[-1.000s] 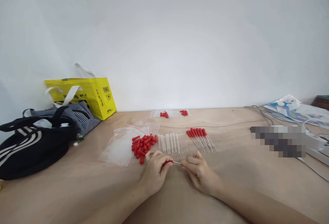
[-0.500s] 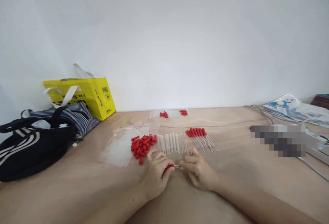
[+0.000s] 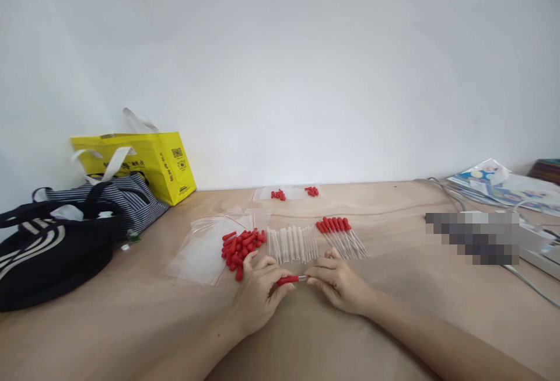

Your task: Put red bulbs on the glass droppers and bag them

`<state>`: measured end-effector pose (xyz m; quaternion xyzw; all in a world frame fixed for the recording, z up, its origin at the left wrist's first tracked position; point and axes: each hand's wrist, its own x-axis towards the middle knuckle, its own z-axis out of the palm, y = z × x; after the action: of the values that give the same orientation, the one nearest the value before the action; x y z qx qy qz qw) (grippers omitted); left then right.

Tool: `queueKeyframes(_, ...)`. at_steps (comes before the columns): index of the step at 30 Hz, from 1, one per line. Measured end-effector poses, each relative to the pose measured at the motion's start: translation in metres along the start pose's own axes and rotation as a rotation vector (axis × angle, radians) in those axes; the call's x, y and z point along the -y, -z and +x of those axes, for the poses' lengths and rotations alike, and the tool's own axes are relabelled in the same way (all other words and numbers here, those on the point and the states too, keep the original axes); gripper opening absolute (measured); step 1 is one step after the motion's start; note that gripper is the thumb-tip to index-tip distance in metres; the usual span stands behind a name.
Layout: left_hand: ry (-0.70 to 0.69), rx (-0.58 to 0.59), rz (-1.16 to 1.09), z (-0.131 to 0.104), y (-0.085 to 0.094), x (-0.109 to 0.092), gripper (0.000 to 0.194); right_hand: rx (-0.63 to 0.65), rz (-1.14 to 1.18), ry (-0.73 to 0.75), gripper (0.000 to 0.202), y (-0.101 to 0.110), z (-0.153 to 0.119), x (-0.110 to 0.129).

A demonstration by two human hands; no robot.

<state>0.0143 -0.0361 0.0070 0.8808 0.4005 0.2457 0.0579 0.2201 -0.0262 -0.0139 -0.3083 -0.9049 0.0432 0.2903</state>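
My left hand [image 3: 265, 289] pinches a red rubber dropper bulb [image 3: 287, 280] between thumb and fingers. A clear glass dropper tube [image 3: 303, 278] runs from the bulb's right end into the closed fingertips of my right hand [image 3: 339, 283]. Just beyond my hands lies a row of bare glass tubes [image 3: 292, 243]. Left of that row is a heap of loose red bulbs [image 3: 240, 248]. To its right, several droppers with red bulbs fitted [image 3: 343, 236] lie side by side, tubes slanting toward me.
Flat clear zip bags [image 3: 196, 251] lie left of the heap. Farther back, another bag [image 3: 293, 193] has red bulbs on it. A black bag [image 3: 56, 258], a striped bag [image 3: 140, 197] and a yellow bag [image 3: 175, 165] stand left. A power strip [image 3: 536, 247] and cables lie right.
My left fingers have loosened and shifted slightly, so more of the red bulb shows. Less of the tube shows between my hands, which have both risen a little.
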Motion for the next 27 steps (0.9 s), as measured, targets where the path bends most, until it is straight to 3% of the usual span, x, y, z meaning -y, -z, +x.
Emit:
queueKeyframes(5,-0.031,-0.004,0.031,-0.001,0.004,0.0,0.015,-0.024,-0.138,-0.002,0.02,0.007,-0.002,0.002)
queueKeyframes(10,0.027,-0.02,0.059,-0.002,-0.001,0.007,0.021,-0.064,-0.232,-0.039,0.021,0.009,-0.004,-0.001)
queueKeyframes(13,0.107,-0.139,0.141,-0.003,-0.004,0.017,0.042,-0.153,-0.26,-0.233,0.022,0.006,-0.004,-0.012)
queueKeyframes(18,0.187,-0.266,0.227,-0.004,-0.004,0.026,0.033,-0.227,-0.378,-0.559,0.025,-0.001,0.003,-0.029)
queueKeyframes(27,0.175,-0.29,0.256,-0.003,-0.006,0.027,0.024,-0.142,-0.513,-0.73,0.012,-0.012,0.027,-0.033)
